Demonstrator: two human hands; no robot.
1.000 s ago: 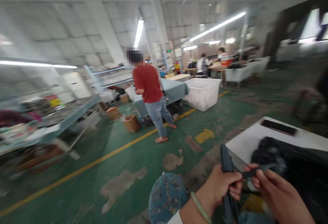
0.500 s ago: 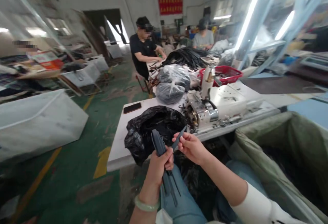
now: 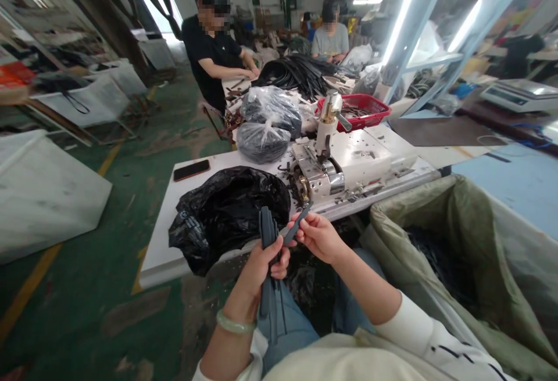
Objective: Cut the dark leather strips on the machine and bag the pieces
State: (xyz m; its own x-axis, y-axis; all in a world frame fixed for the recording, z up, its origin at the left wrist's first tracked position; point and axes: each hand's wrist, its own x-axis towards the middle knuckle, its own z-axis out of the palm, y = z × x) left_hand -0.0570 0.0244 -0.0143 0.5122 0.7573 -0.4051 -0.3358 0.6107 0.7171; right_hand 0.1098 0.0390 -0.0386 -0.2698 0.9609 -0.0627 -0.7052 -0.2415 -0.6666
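My left hand (image 3: 269, 259) is closed around a bundle of dark grey strips (image 3: 267, 227), folded over at the top, with loose ends hanging below my fist. Between the fingers and thumb of my right hand (image 3: 317, 236) is pinched a single grey strip (image 3: 297, 225), slanting down to my left hand. Both hands are over my lap, at the table's near edge. Just beyond them an open black plastic bag (image 3: 196, 218) lies on the white table (image 3: 159, 253). To its right sits a sewing machine (image 3: 325, 166) with small dark scraps around it.
A phone (image 3: 192, 170), tied clear bags of dark material (image 3: 265, 131) and a red basket (image 3: 364, 111) are on the table. A green fabric-lined bin (image 3: 392, 218) stands close on my right. Two people work beyond, one in a black shirt (image 3: 209, 44).
The view has turned right and tilted down, so the table and machine appear further left. Both hands keep their hold, and the right hand's strip is now bent near the left hand.
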